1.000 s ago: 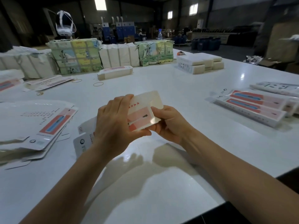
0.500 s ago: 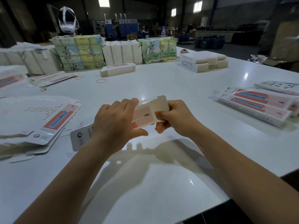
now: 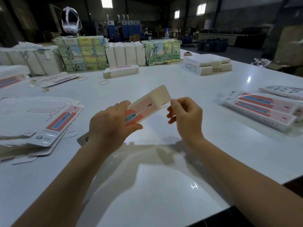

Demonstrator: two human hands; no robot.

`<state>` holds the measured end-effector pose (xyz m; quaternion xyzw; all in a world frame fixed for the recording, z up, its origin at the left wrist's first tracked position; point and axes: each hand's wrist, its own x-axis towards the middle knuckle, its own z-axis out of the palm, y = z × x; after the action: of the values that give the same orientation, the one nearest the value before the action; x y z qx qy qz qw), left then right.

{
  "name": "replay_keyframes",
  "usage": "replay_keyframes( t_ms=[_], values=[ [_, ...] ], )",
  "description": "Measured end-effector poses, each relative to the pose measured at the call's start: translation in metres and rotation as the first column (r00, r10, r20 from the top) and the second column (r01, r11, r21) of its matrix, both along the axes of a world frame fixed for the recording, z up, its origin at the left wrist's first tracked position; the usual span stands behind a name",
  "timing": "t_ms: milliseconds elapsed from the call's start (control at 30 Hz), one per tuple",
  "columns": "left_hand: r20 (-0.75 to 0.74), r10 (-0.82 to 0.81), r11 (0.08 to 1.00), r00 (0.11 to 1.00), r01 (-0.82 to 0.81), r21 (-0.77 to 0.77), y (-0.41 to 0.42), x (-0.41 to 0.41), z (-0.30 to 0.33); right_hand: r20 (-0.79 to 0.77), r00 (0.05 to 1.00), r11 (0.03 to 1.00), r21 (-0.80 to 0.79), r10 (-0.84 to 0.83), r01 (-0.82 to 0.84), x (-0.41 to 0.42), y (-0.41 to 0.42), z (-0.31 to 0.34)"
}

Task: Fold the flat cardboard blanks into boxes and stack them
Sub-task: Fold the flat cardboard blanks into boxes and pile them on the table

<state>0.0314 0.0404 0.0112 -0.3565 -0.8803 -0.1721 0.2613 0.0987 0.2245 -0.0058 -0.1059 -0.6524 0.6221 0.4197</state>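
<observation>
Box mid-fold, held above the table.
Half-formed box [image 3: 144, 107] sits in the air over the white table [image 3: 164, 185] — left hand [image 3: 109, 126] clamped round its near end to steady it, right hand [image 3: 185, 115] pinching the far-end flap, likely to tuck it; finished boxes [image 3: 260, 108] lie stacked well to the right.

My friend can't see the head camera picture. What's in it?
Two bare hands hold a half-folded box over a white table: left hand grips it, right hand pinches its end flap. Flat blanks lie left, finished boxes right.
</observation>
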Motion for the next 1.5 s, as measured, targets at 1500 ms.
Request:
replay_keyframes(
  t_ms=[1500],
  values=[
    [0.044,-0.099,0.995,0.994,0.098,0.013,0.019,0.013,-0.015,0.075,0.938,0.937,-0.123,0.338,-0.328,-0.003,-0.006,0.005]
  ],
)
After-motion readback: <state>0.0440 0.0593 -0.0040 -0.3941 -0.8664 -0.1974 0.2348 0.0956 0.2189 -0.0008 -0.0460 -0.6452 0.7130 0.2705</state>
